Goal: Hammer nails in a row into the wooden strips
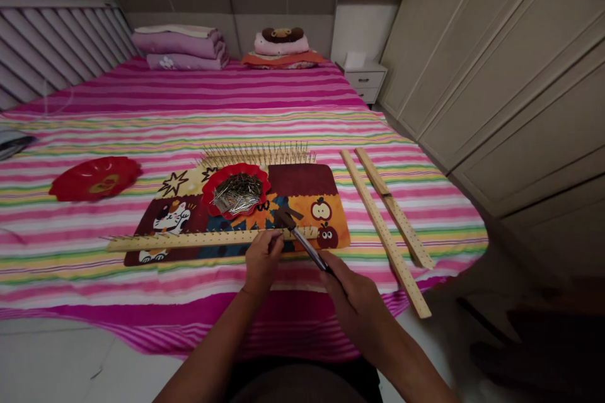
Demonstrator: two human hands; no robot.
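Observation:
My right hand (pixel 352 299) is wrapped round the dark handle of a hammer (pixel 307 245). The hammer's head is raised close above a pale wooden strip (pixel 198 239) with a row of nails standing along it. At the strip's near edge, just left of the hammer, the fingers of my left hand (pixel 263 259) are pinched together; whatever is between them is too small to make out. Beyond the strip sits a red scalloped dish (pixel 207 194) filled with loose nails (pixel 239 192). A patterned mat (pixel 302 179) lies under the strip and the dish.
Behind the mat stands wood bristling with nails (pixel 255 156). Two wooden strips with holes (pixel 378 220) (pixel 401 220) lie at the right, near the bed's edge. A red plate (pixel 94 179) rests at left on the striped bedspread (pixel 189 123). Folded bedding (pixel 184 50) is stacked by the headboard.

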